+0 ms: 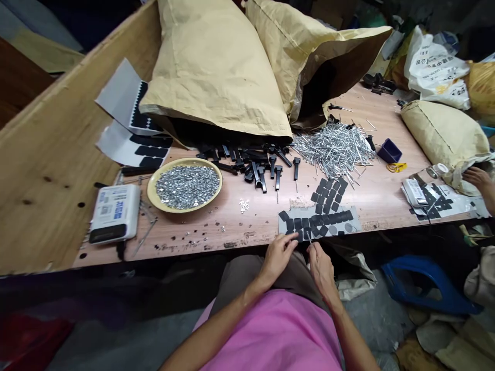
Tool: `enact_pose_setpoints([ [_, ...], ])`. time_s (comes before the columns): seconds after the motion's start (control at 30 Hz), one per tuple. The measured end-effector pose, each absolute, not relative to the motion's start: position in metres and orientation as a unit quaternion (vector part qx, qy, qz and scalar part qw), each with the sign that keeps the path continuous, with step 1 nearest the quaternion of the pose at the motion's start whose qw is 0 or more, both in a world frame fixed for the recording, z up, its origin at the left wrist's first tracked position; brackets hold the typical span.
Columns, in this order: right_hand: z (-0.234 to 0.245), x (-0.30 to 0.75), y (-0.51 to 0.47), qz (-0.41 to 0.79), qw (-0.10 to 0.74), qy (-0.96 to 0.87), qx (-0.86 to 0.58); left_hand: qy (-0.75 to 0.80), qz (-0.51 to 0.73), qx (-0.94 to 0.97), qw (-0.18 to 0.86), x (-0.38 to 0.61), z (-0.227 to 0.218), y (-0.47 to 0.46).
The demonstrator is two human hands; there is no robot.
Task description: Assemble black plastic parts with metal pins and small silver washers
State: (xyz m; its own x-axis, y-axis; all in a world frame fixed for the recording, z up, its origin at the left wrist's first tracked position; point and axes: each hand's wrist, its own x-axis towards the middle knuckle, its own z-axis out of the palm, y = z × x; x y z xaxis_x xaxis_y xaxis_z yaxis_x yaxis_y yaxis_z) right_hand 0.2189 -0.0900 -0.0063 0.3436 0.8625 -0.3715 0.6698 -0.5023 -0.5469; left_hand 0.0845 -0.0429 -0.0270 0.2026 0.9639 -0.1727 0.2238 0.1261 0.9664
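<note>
At the table's front edge, my left hand [279, 257] has its fingers stretched toward a grey backing sheet [351, 224] with rows of black rounded square pads [297, 223]. Its fingertips are by the sheet's near edge; nothing plainly shows between them. Close by on the right, my right hand [322, 265] is closed on a thin metal pin [309, 237], whose tip points up at the pads. More loose black pads lie just behind the sheet. Farther back is a heap of metal pins [334, 149], beside several black plastic handles [263, 170].
A yellow bowl [153, 198] of small metal pieces and a white box-like device [116, 211] stand on the left. Large paper sacks [220, 62] lie behind. A small dark blue cup [390, 151] stands right. Another person's hand [477, 178] touches a sack [444, 136] at far right.
</note>
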Motion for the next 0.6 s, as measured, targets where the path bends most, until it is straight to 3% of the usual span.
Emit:
enact_pose_setpoints([
  [0.2,-0.012,0.228,-0.088,0.227,0.048,-0.513,-0.826,0.553,0.388,0.62,0.4,0.069,-0.041,-0.033],
  [0.37,-0.018,0.215,-0.087,0.289,0.042,-0.51,-0.809,0.561,0.381,0.639,0.363,0.069,-0.053,-0.033],
  [0.6,-0.026,0.208,-0.081,0.434,0.245,-0.42,-0.758,0.569,0.384,0.635,0.354,0.067,-0.058,-0.032],
])
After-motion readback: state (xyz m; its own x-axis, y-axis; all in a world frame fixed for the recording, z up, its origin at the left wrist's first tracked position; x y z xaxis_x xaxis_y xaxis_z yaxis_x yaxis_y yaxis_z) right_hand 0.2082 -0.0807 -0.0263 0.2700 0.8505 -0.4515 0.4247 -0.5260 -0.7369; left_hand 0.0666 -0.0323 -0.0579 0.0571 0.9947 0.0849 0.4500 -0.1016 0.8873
